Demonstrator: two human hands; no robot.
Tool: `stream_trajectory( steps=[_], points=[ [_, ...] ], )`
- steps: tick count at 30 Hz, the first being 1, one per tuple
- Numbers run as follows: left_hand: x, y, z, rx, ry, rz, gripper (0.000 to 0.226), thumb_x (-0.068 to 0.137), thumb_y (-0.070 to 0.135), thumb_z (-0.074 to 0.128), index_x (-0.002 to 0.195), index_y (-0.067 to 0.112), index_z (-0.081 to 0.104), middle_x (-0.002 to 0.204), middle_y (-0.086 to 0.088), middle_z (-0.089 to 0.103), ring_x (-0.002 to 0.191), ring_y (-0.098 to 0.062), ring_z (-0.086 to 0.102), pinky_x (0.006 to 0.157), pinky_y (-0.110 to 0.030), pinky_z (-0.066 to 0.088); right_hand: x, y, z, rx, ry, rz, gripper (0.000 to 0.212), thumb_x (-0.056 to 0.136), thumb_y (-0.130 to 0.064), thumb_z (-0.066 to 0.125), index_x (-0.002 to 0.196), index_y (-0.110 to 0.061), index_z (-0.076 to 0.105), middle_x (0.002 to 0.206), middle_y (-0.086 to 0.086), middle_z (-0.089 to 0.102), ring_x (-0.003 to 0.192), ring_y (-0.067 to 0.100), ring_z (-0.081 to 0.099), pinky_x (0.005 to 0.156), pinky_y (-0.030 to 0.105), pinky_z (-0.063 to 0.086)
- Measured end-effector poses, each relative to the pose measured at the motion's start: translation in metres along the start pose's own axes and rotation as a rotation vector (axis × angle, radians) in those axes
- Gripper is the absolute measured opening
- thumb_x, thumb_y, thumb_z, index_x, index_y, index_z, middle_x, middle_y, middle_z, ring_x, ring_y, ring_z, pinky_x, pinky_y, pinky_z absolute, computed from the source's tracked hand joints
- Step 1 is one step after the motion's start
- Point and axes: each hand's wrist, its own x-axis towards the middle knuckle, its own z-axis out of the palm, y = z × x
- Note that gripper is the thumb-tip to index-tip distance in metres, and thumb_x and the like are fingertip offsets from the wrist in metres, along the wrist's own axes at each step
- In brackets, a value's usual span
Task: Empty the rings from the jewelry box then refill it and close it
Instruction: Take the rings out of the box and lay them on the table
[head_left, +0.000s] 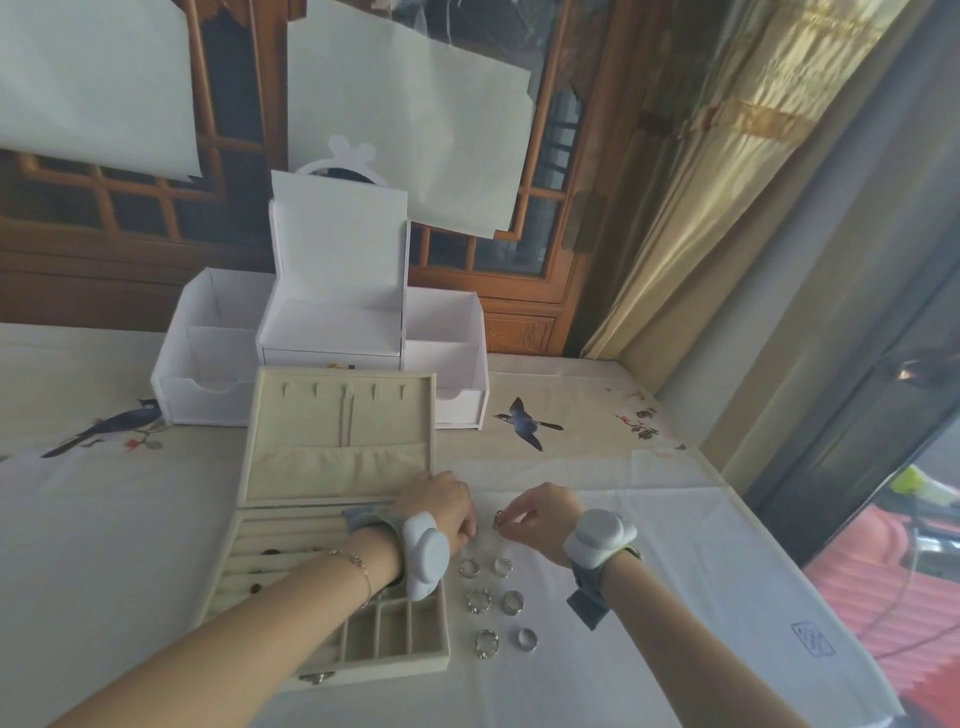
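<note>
I see a bird-print cloth (597, 415) mid-frame, curtains (727, 182) upper right; my right hand (543, 512) pinches a ring (497, 519), left hand (441, 506) curled, apparently empty.

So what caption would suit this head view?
Right hand pinches a ring beside the open jewelry box.

No legible text, brand or number appears anywhere in the frame; the sole mark is a small blue-outlined stamp (813, 639) at lower right, printed on the white cloth (727, 571), its characters too small and blurred to read; the jewelry box (332, 519) at centre, the white organizer (322, 332) behind it and the paper sheets (415, 114) at the top carry no visible lettering; the grey wrist devices (600, 535) show no logo or number.
</note>
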Motion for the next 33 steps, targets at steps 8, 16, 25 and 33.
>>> stream_trajectory(
  steps=[8,16,25,33],
  points=[
    [-0.008,-0.003,-0.016,-0.028,0.039,0.004,0.021,0.088,0.025,0.055,0.103,0.026,0.07,0.124,0.004,0.058,0.122,-0.018,0.047,0.102,-0.03,0.037,0.0,-0.005,-0.005,-0.015,0.011,-0.016,0.02,0.087,-0.027,0.061,0.095,-0.016,0.076,0.1,0.001,0.073,0.08,0.013,0.062,0.071,0.019,0.046],
    [-0.031,-0.025,-0.05,-0.278,0.232,-0.026,0.018,0.087,0.02,0.06,0.099,0.02,0.073,0.111,0.003,0.068,0.108,-0.016,0.058,0.093,-0.028,0.044,0.001,-0.011,-0.006,-0.084,0.017,-0.02,0.023,0.089,-0.025,0.059,0.093,-0.008,0.075,0.088,0.0,0.066,0.079,0.009,0.055,0.071,0.017,0.04],
    [-0.054,-0.045,-0.054,-0.363,0.316,-0.087,0.018,0.088,0.02,0.06,0.097,0.014,0.074,0.106,0.0,0.071,0.103,-0.015,0.061,0.084,-0.018,0.039,0.005,-0.019,0.003,-0.266,-0.063,0.075,0.023,0.089,-0.025,0.055,0.096,-0.015,0.074,0.107,0.0,0.07,0.101,0.02,0.064,0.086,0.026,0.052],
    [-0.065,-0.056,-0.053,-0.389,0.288,-0.119,0.017,0.088,0.019,0.061,0.096,0.012,0.075,0.105,0.0,0.071,0.101,-0.015,0.063,0.083,-0.018,0.041,0.003,-0.02,0.005,-0.317,-0.094,0.07,0.02,0.088,-0.024,0.056,0.096,-0.019,0.074,0.109,-0.002,0.069,0.101,0.019,0.063,0.088,0.027,0.049]
  ],
)
